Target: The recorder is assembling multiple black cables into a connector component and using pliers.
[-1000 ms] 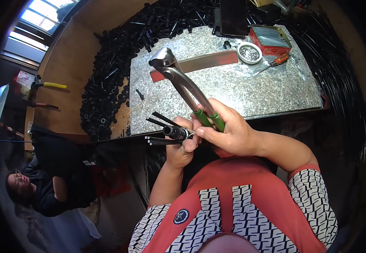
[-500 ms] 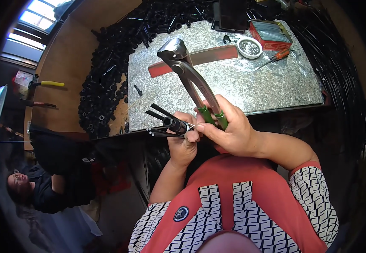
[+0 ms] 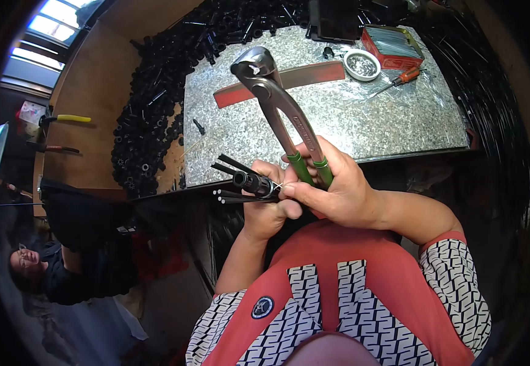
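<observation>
Watching remotely, I see my left hand [image 3: 266, 216] gripping a black ribbed plastic tube [image 3: 253, 182] among thin black rods [image 3: 236, 199]; its long axis points rightward to my right hand [image 3: 341, 186], which clasps green-handled steel pincers [image 3: 277, 125], thumb tip at a thin silvery wire [image 3: 278, 185] between.

The left hand [image 3: 264, 213] and right hand [image 3: 343, 186] curl in grips, close together before the torso [image 3: 332, 259].

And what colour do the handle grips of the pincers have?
The handle grips are green, clearest in the head view.
</observation>
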